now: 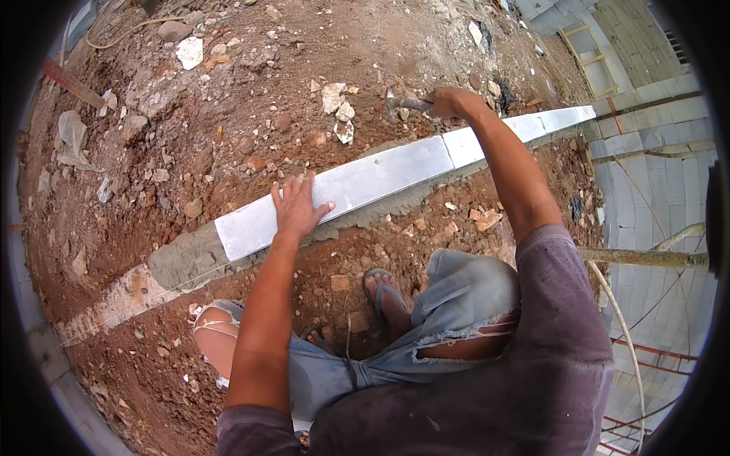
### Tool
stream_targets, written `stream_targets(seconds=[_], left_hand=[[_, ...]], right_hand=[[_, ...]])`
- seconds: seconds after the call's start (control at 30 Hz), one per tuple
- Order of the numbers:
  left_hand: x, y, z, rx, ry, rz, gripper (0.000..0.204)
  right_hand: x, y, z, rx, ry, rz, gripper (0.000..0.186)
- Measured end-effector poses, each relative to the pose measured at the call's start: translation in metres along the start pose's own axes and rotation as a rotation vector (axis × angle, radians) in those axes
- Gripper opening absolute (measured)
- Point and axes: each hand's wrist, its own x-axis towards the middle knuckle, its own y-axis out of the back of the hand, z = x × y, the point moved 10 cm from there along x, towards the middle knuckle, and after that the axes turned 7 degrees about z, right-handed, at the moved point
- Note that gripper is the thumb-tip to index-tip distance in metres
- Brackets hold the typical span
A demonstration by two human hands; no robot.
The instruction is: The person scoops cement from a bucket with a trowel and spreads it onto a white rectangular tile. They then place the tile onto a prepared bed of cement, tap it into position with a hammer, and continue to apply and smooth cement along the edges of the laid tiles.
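Note:
My left hand (299, 205) lies with fingers spread on the top of a pale white, long flat block (384, 171). The block sits on a bed of grey wet mortar (185, 254) along a strip running diagonally across the dirt. A second white block (517, 131) continues the row to the upper right, with a joint between the two. My right hand (455, 105) is closed round the handle of a hammer-like tool (397, 103), raised above the far side of the row, its metal head pointing left. A thin string runs along the mortar's near edge at the left.
Reddish soil with stones and scraps (228, 91) surrounds the row. My sandalled feet (384, 300) are on the near side. At the right are grey block walls (639, 182), poles (646, 258) and a wooden ladder-like frame (589, 61). A rusty bar (72, 83) lies upper left.

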Motion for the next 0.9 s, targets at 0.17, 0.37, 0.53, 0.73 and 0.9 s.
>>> stream_targets(seconds=[0.17, 0.37, 0.53, 0.73, 0.9], left_hand=[[-0.002, 0.006, -0.014, 0.028, 0.043, -0.009, 0.096], [0.000, 0.004, -0.006, 0.025, 0.019, -0.027, 0.096], [0.000, 0.004, -0.006, -0.006, 0.038, -0.041, 0.096], [-0.001, 0.006, 0.001, 0.021, 0.040, -0.031, 0.095], [-0.004, 0.008, -0.004, 0.056, 0.025, 0.011, 0.092]], right_hand=[[0.007, 0.002, -0.062, -0.336, 0.021, -0.211, 0.025], [0.008, -0.025, -0.042, -0.284, 0.036, -0.198, 0.029], [-0.100, -0.029, -0.014, 0.233, 0.020, 0.166, 0.034], [-0.208, -0.193, -0.004, 0.770, -0.052, 0.300, 0.039], [-0.228, -0.317, -0.007, 0.619, -0.108, 0.115, 0.041]])
